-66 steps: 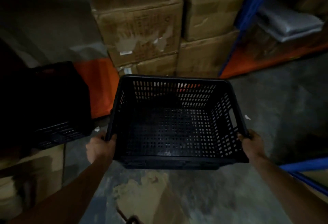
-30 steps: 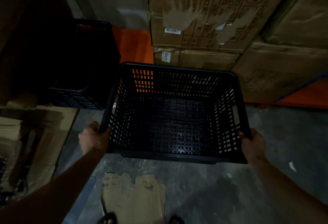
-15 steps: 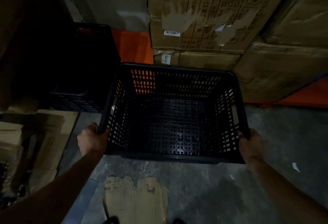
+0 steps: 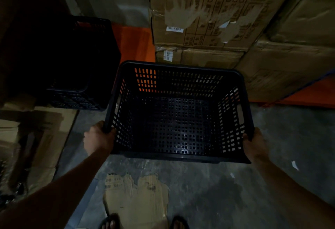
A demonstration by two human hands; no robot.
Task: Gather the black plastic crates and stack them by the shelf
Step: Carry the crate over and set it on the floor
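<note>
- The left hand, at centre left of the frame, is gripping the near left rim of the black plastic crate, fingers curled closed around the edge.
- The right hand, at centre right, is gripping the near right rim of the same crate, fingers wrapped closed over the edge.
- The crate is occupying the centre of the frame, open side up, with nothing lying inside; its perforated floor and slotted walls are showing.
- Whether the crate is hanging clear of the concrete floor or touching it cannot be told.
- A second black crate is sitting in the upper left, just beside the held crate's far left corner, largely in shadow.
- Stacked cardboard boxes are filling the upper right, directly behind the held crate.
- An orange shelf beam is showing between the second crate and the boxes.
- A torn cardboard scrap is lying on the floor at bottom centre, beside the person's feet.
</note>
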